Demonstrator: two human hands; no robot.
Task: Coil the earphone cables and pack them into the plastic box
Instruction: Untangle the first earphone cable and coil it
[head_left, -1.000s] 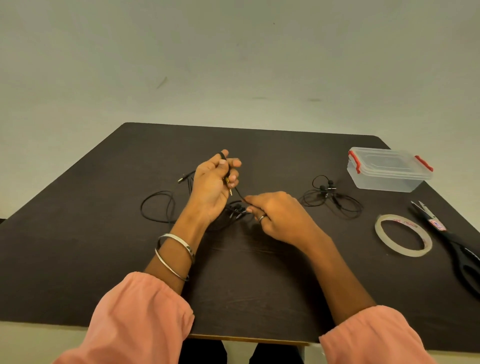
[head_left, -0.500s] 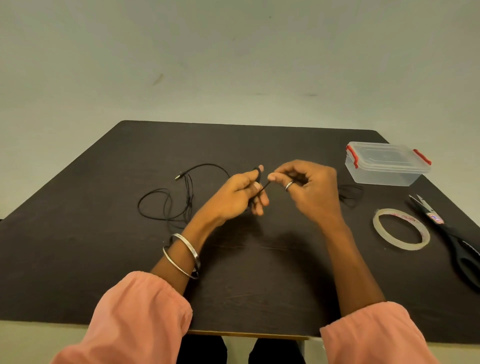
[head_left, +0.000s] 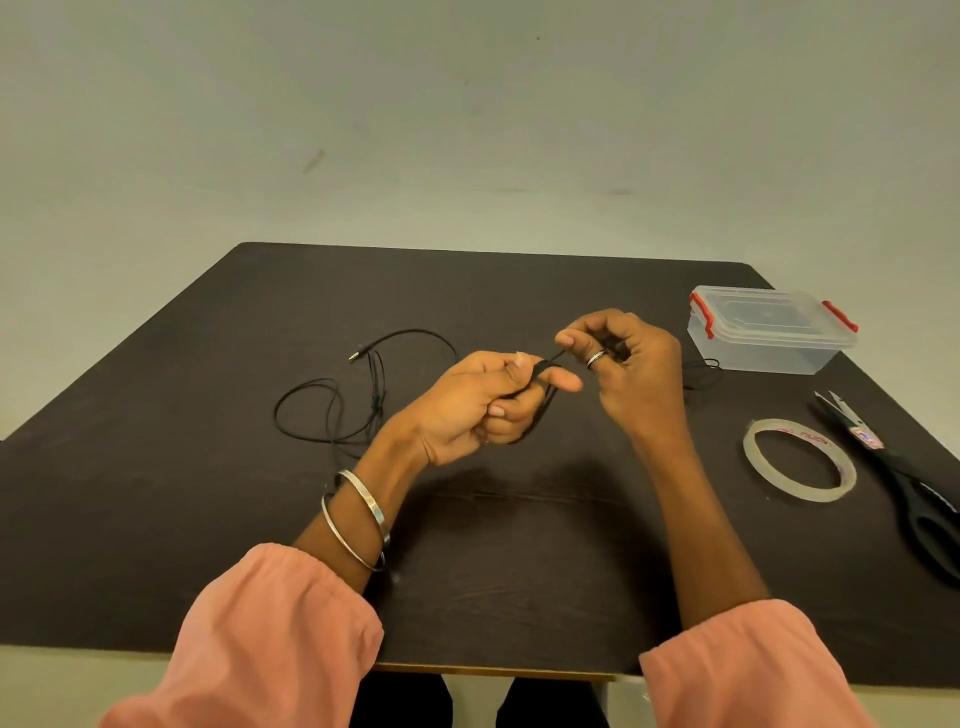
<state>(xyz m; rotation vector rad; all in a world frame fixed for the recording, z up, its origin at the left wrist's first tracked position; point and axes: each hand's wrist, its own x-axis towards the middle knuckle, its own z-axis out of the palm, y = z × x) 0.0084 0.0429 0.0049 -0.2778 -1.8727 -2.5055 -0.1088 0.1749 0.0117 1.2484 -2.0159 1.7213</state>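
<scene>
Head view shows the coiling step under way at mid-frame: the left hand (head_left: 467, 405) is clenched around a bundle of black earphone cable (head_left: 543, 395), while the right hand (head_left: 631, 374) pinches the free strand between thumb and forefinger. A second cable (head_left: 332, 410) lies loose on the worktop (head_left: 156, 519) at centre left; a third (head_left: 701, 371) peeks out behind the right hand. Next, I judge, the strand must be wound on under light tension. At upper right, the plastic box (head_left: 769, 332) sits with its red-clipped lid on, apparently empty, so it needs opening.
</scene>
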